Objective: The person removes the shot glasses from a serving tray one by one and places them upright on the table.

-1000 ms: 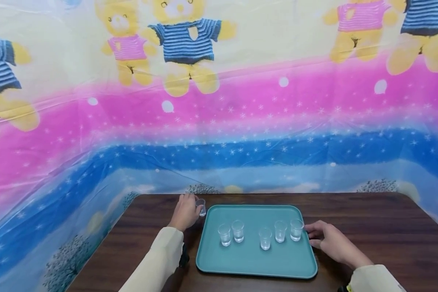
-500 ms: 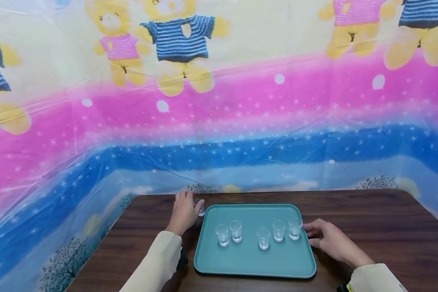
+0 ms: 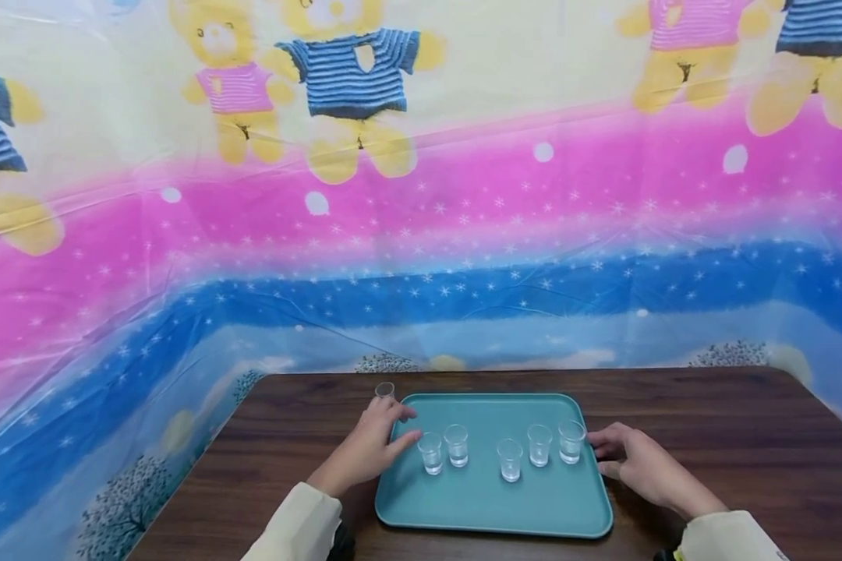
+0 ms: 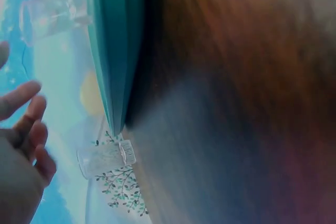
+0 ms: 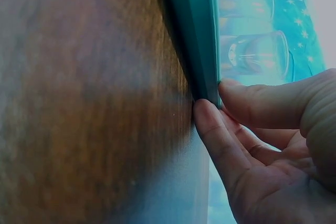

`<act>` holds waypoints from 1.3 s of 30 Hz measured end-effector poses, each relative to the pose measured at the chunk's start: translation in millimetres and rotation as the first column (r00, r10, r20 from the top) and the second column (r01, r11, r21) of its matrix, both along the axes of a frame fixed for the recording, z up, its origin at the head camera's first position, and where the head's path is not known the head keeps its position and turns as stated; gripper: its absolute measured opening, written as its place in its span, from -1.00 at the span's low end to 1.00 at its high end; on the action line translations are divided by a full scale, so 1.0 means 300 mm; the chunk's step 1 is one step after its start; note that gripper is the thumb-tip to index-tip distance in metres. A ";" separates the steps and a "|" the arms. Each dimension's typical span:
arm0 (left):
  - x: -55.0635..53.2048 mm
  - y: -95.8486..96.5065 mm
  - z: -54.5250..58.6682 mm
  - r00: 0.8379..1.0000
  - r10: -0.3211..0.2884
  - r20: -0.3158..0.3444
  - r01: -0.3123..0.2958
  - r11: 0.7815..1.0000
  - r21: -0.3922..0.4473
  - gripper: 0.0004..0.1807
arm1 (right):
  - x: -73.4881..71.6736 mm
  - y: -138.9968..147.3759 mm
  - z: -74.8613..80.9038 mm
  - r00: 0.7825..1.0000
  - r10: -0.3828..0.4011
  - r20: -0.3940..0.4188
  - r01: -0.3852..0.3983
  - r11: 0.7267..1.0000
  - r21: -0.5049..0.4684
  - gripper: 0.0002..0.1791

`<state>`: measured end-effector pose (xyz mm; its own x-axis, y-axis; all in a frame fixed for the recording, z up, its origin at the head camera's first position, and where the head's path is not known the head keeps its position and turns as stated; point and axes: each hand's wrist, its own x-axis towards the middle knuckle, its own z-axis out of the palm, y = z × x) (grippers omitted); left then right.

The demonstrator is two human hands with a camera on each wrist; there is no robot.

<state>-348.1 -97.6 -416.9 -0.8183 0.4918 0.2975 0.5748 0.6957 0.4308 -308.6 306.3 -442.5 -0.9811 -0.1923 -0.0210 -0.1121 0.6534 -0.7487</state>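
A teal tray [image 3: 491, 510] lies on the table with several small clear cups on it, each with a little clear liquid in the bottom. My left hand [image 3: 365, 446] is over the tray's left edge, fingers spread and holding nothing. Its thumb tip is right at the rim of the leftmost cup [image 3: 431, 456] in the head view. Another clear cup [image 4: 107, 159] stands on the table off the tray, beyond that hand. At the tray's right edge, my right hand [image 3: 638, 466] pinches the rim [image 5: 207, 72] between thumb and fingers, close to the rightmost cup [image 3: 571, 444].
The dark brown wooden table [image 3: 730, 428] extends on both sides of the tray. Behind it hangs a patterned cloth [image 3: 463, 234] with bears, pink and blue bands, meeting the table's far edge.
My left hand has let go of the cup beside the tray's back left corner and moved right and nearer, over the tray's left edge. The right hand stays at the tray's right edge.
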 end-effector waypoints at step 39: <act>-0.030 -0.070 0.028 0.953 0.284 -0.102 -0.277 0.958 0.078 -0.71 | -0.001 0.013 -0.002 0.999 0.050 -0.007 -0.050 0.999 -0.017 -0.55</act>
